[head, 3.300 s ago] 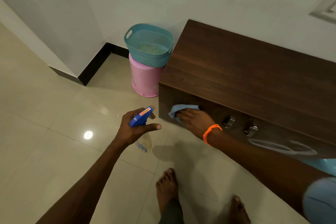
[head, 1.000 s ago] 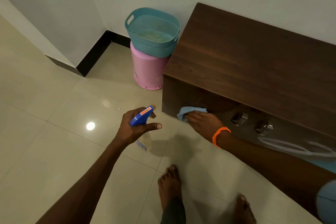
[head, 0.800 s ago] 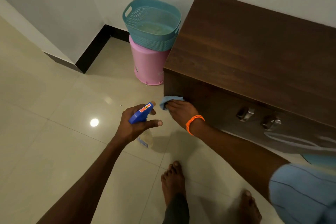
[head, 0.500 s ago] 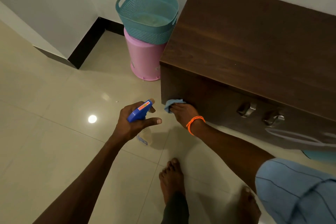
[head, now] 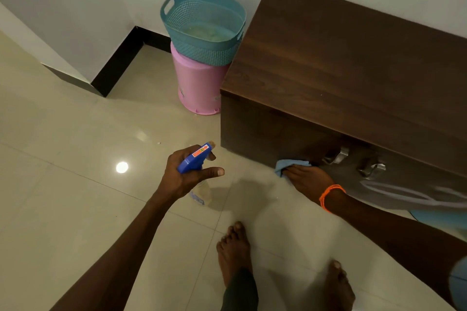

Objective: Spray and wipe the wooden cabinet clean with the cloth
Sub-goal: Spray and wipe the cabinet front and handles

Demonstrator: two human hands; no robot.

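Hands split the work: right hand (head: 307, 180) presses flat on blue cloth (head: 286, 167), fingers bunched over it, holding it against lower front face of wooden cabinet (head: 348, 78), just left of two metal handles (head: 337, 156). Orange band (head: 329, 195) on right wrist. Left hand (head: 185, 173) wraps around neck of spray bottle (head: 195, 159), thumb sticking out to the right, blue trigger head up, clear body hanging below over tiled floor (head: 63, 197), nozzle aimed toward cabinet corner. Bottle well apart from cloth. Two bare feet (head: 233, 250) on floor below the hands. Left of cabinet, teal basket (head: 202, 25) sits on top of pink bin (head: 199, 86), both touching or just beside cabinet side, near wall corner. Bright light spot reflects on floor tile.
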